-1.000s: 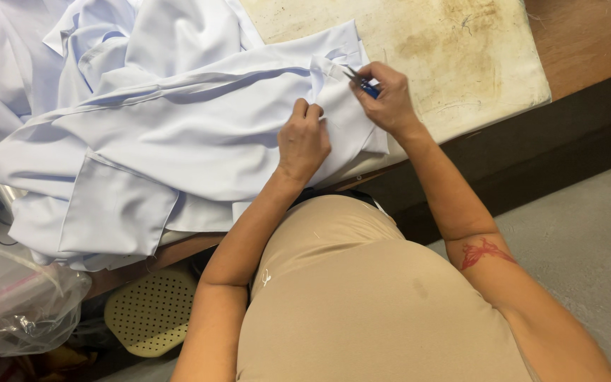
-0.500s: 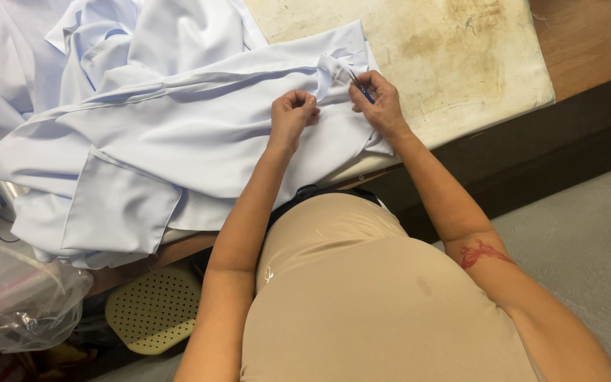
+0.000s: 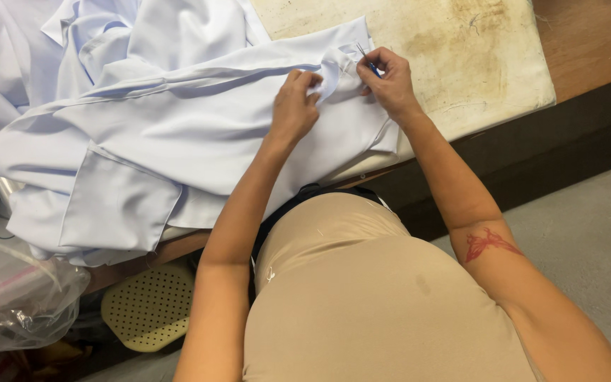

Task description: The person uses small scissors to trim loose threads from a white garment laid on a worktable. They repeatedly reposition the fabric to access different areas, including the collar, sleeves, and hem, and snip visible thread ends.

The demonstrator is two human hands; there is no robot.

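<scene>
While the pale blue garment (image 3: 199, 134) sprawls in a heap over the left and middle of the wooden table (image 3: 588, 42), a stained cream pad (image 3: 461, 64) covers the tabletop to the right of it. Garment's folded edge lies on the pad's near-left corner, partly hanging toward the person's tan-clad lap (image 3: 362, 297). Clear plastic bag (image 3: 15, 297) sits low at far left, perforated yellow stool seat (image 3: 150, 308) just beside it under the table edge. Left hand (image 3: 295, 106) rests on the garment, fingers curled closed, pinching a small fold of the cloth near its top edge. Right hand (image 3: 389, 81) just beside it, fingers closed round small thread snips (image 3: 368, 62) with blue handle, metal tips pointing at the pinched fold. Hands nearly touching, fold between them. Whether tips touch cloth: cannot tell.
</scene>
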